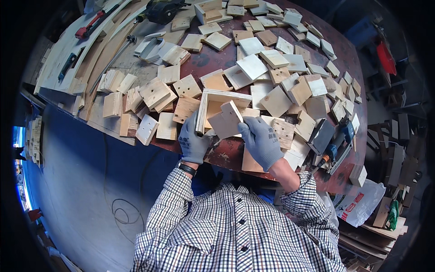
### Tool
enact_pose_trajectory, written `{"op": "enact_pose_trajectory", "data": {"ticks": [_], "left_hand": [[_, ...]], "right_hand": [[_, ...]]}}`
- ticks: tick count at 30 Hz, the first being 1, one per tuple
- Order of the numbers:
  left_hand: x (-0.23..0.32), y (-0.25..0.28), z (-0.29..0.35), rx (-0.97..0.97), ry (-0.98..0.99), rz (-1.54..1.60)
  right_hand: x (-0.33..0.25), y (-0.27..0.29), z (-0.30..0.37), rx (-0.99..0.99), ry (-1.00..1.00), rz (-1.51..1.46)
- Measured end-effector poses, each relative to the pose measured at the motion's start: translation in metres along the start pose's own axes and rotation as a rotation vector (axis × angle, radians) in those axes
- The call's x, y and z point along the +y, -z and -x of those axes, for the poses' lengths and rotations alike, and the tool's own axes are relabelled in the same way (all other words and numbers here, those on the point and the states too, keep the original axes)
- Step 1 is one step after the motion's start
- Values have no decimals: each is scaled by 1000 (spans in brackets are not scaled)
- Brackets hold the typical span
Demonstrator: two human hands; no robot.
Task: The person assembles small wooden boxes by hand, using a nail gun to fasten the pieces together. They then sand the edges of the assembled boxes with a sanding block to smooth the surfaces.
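Board (225, 122) pinched by right fingers (246, 129); left fingers (190, 126) grip frame (203, 106).

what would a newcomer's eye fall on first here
Likely the wooden pieces strewn across the dark red table. Then, at its near edge, the gloved hands: the left hand grips a wooden frame, the right hand a notched board.
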State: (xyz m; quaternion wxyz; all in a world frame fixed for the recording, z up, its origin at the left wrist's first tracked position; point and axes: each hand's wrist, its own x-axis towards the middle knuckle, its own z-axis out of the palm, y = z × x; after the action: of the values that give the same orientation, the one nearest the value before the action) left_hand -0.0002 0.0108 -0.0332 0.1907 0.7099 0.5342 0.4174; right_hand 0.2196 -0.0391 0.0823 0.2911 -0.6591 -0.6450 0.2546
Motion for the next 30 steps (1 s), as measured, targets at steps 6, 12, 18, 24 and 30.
{"op": "enact_pose_trajectory", "data": {"ticks": [6,12,18,24,30], "left_hand": [[7,1,0,-15,46,-15],[7,3,-2,-25,48,10],[13,6,-2,-14,80,23],[15,3,-4,-6,60,36],[7,0,-1,-10,63,45]], "right_hand": [[-8,-18,-12,-162,-693,-691],[-11,-21,-31,-252,-718,-550],[0,-21,-51,-357,-345,293],[16,-7,-34,-158,187,462],[13,-22,-36,-340,202,640]]}}
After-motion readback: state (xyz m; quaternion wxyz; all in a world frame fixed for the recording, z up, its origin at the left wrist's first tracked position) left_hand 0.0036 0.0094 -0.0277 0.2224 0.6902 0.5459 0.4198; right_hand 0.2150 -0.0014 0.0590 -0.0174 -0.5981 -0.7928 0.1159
